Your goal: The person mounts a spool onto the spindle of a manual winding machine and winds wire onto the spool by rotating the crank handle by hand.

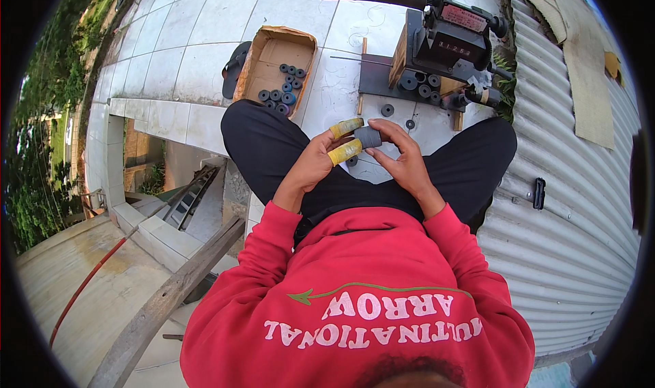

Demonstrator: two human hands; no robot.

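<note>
A: What is nearest?

B: The person's red sweatshirt (382,251), then black trousers (263,139), knees spread to either side on a pale tiled floor (225,19).

A: And the hands?

B: Both are closed around one grey roll (368,138), which is held up between the knees. The left hand (315,161) pinches its left side, with yellow coverings (345,152) on the thumb and a finger. The bare right hand (402,152) holds the opposite side, thumb below and fingertips above.

A: How is that best done?

B: I'd advise light, matched pressure from both sides, so the roll neither tilts nor slips. The coverings probably dull the left hand's touch, so the bare right fingertips seem better suited to feeling along an edge.

A: What lies farther out?

B: Two small loose rolls (387,110) lie apart on the tiles. Ahead to the left, an open cardboard box (273,52) holds a group of dark rolls (288,98). Ahead to the right stands a dark machine (447,43) with a black handle, more rolls clustered at its base. Corrugated sheeting (573,251) fills the right side.
</note>
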